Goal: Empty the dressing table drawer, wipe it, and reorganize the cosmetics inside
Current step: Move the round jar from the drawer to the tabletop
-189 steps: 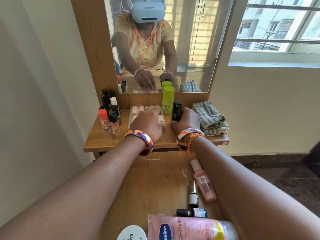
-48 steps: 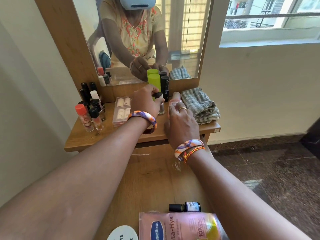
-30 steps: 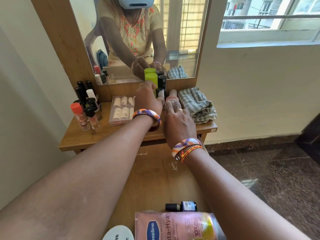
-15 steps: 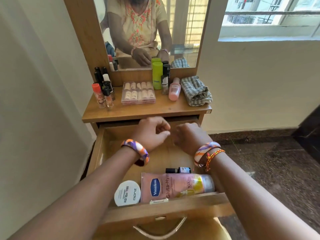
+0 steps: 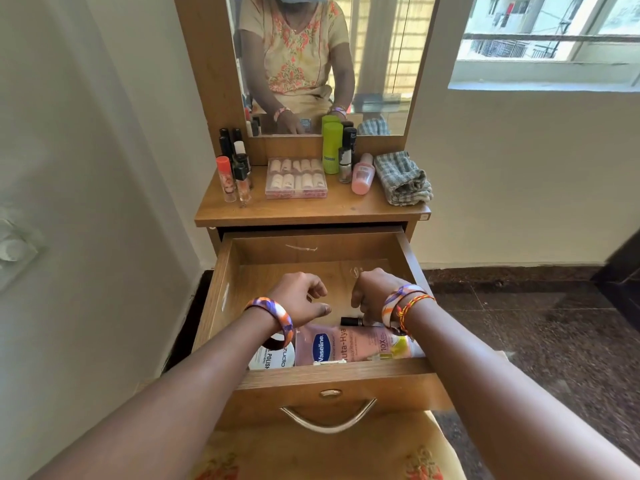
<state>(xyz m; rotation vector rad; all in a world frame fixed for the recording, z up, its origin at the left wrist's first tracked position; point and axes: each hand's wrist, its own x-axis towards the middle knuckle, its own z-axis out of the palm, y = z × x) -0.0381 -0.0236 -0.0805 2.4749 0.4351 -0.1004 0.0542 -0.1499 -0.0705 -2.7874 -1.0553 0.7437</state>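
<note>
Both hands hover low-centre over the open wooden drawer (image 5: 313,249). The left hand (image 5: 300,299) is loosely curled, empty. The right hand (image 5: 372,296) looks like it's pinching the small black-capped bottle (image 5: 351,321) above the pink Vaseline lotion tube (image 5: 349,346), hard to tell.

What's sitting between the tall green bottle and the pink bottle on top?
In the head view, a small silver-capped nail polish bottle stands between the green bottle and the pink bottle, with a black tube behind it.

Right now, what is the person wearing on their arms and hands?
Both forearms are bare, with no sleeves in view. The left hand has a broad bangle at the wrist, swirled in purple, orange and white. The right hand has a similar swirled bangle plus a thin red and yellow braided thread beside it.
</note>
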